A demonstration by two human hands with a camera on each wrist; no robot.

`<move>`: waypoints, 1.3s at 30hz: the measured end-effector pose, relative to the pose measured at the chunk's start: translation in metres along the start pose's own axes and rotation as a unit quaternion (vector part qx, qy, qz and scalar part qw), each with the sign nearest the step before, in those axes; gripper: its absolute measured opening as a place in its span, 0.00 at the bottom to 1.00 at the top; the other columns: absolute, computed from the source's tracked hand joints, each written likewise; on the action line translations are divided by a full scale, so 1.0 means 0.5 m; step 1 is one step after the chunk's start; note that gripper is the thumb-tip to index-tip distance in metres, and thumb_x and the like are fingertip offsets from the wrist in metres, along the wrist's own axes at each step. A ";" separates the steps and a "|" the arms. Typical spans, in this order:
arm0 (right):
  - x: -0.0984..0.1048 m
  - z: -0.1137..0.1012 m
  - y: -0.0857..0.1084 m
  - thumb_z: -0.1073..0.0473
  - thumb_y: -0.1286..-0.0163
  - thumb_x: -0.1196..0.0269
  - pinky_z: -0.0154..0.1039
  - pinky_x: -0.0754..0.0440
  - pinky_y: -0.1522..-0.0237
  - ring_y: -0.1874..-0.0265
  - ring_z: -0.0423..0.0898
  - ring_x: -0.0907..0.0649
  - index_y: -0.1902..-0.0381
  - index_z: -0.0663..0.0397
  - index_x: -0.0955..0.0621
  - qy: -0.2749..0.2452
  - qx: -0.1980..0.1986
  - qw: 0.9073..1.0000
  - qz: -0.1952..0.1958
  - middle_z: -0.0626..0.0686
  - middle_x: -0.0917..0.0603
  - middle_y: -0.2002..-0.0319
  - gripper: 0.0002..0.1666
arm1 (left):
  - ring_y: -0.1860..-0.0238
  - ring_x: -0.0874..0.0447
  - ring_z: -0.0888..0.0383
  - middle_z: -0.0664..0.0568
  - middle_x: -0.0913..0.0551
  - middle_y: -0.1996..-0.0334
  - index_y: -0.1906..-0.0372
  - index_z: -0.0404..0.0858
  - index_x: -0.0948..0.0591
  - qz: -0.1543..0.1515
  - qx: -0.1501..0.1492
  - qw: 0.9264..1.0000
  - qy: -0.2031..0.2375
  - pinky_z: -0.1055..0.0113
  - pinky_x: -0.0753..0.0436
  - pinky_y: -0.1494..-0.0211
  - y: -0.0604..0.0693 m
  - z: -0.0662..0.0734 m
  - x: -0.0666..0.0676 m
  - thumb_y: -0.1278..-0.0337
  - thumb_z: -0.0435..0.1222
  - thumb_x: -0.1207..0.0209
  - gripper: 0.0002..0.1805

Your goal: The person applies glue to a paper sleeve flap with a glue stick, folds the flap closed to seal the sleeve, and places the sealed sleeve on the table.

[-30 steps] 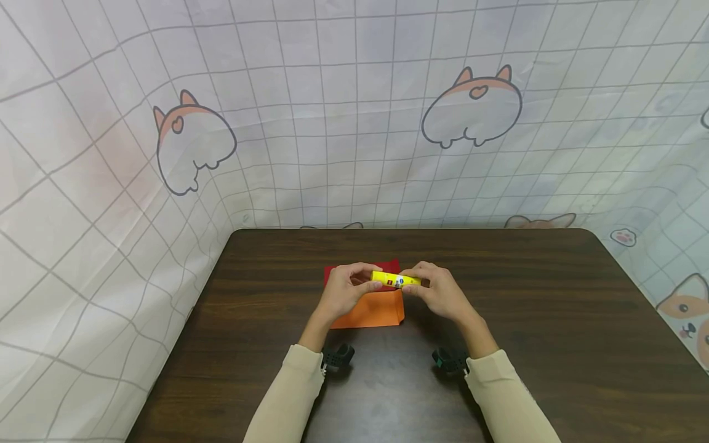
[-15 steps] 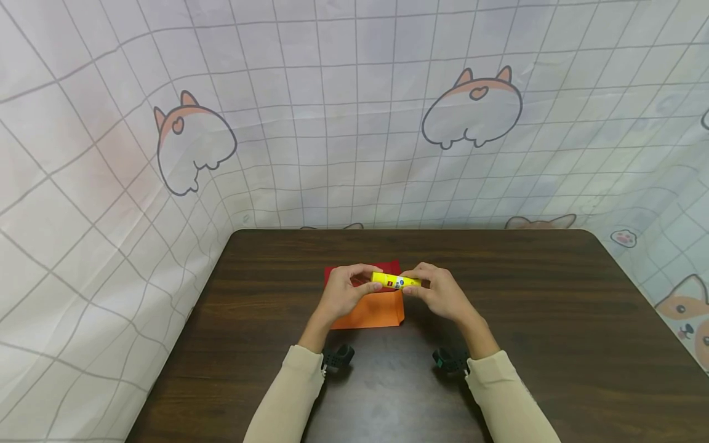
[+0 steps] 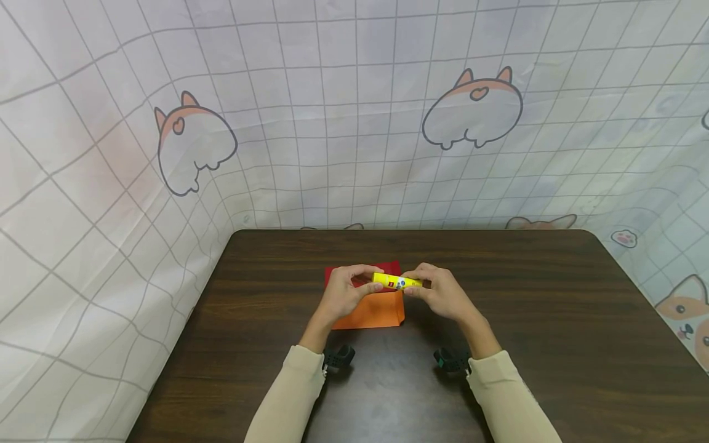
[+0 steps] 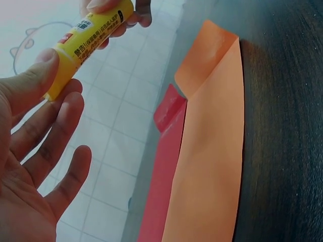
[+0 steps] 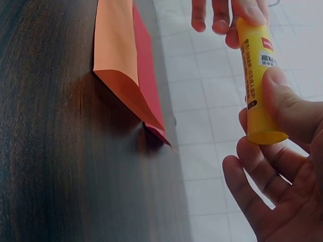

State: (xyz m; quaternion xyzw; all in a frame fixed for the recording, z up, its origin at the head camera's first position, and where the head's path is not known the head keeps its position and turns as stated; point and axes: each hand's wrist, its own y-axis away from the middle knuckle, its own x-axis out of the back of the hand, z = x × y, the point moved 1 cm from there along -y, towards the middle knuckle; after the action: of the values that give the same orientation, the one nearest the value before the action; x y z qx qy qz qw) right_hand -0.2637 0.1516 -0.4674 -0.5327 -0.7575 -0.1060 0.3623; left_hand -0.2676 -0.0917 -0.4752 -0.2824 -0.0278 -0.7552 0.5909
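I hold a yellow cylindrical tube with a smooth surface (image 3: 396,281) in the air above the bench. Black characters run lengthwise along its side, beside a small red patch and a white one; the patches sit nearer its left end.

Its long axis lies across me, left to right, almost level in the head view, the right end a little lower there. The fingers of my left hand (image 3: 342,295) are clamped with the thumb on the left end; those of my right hand (image 3: 441,294) pinch the right end the same way. The tube bridges the two hands, and on each the outer fingers stand away from it.

Below, apart from it, a flat orange paper envelope (image 3: 373,311) and, just beyond, a red paper one (image 3: 391,268) lie on the dark wood-grain bench (image 3: 554,320).
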 end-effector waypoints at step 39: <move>0.008 -0.003 0.002 0.59 0.32 0.31 0.38 0.24 0.63 0.66 0.45 0.25 0.49 0.54 0.12 -0.008 -0.007 1.000 -0.016 0.48 0.16 0.61 0.14 | 0.58 0.15 0.55 0.53 0.09 0.58 0.49 0.44 0.11 -0.006 -0.005 1.000 0.016 0.50 0.14 0.49 0.000 0.002 0.004 0.45 0.38 0.28 0.16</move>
State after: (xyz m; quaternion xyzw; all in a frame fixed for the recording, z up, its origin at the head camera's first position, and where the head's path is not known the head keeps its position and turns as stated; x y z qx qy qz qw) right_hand -0.2628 0.1538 -0.4638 -0.5243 -0.7679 -0.1129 0.3503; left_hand -0.2677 -0.0929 -0.4736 -0.2734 -0.0163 -0.7631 0.5854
